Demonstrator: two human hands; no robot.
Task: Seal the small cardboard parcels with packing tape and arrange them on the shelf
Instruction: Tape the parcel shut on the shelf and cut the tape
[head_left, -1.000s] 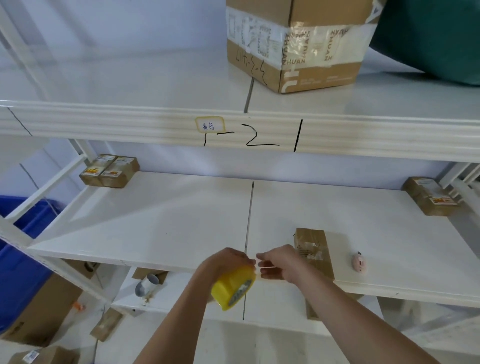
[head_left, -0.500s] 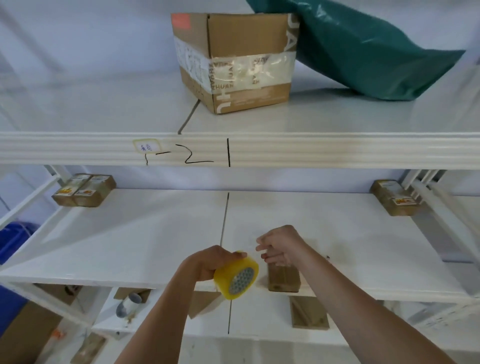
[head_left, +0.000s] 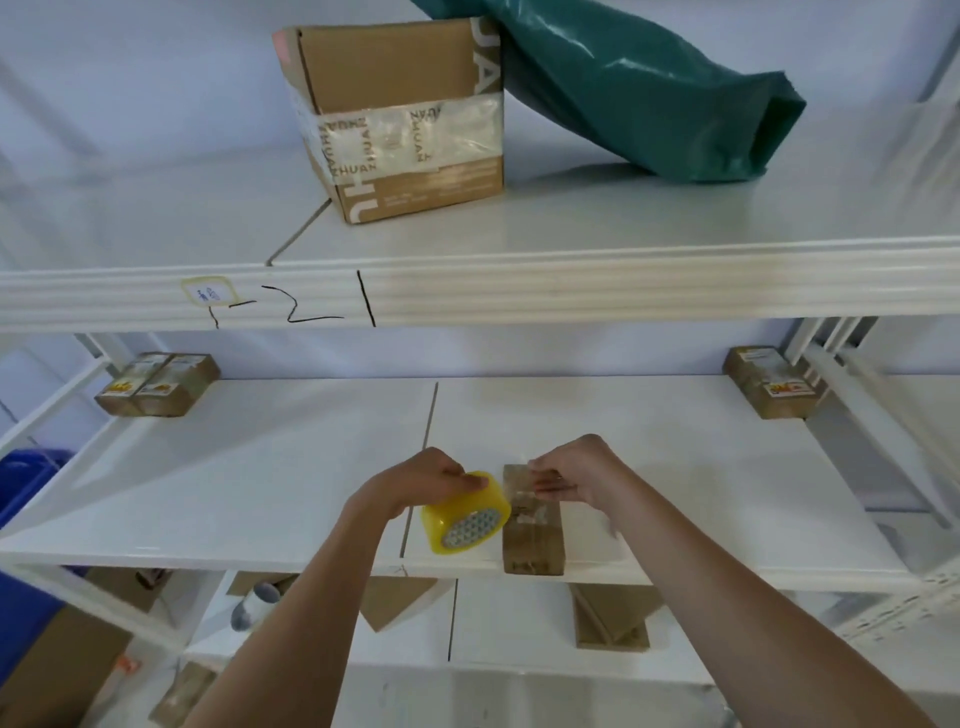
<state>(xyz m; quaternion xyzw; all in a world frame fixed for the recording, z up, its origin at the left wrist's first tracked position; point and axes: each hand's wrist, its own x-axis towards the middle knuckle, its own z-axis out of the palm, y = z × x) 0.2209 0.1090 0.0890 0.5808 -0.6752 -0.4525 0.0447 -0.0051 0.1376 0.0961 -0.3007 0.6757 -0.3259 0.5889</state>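
The large cardboard box (head_left: 400, 119) on the top shelf carries a band of clear printed tape (head_left: 410, 136). The tape repeats the letters "ZHUAN", running vertically and partly inverted. Large white letters "UA" stand on the box's upper right edge, cut off by the corner. A large white "U"-shaped mark sits on the lower left face; the small print beside it is too blurred to read.

The front rail of the top shelf (head_left: 571, 291) bears black marker strokes reading roughly "1-2 1". A yellow-bordered sticker (head_left: 209, 294) beside them holds small blue characters, illegible. Labels on the small parcels (head_left: 156, 384) at the back corners show orange print, illegible.
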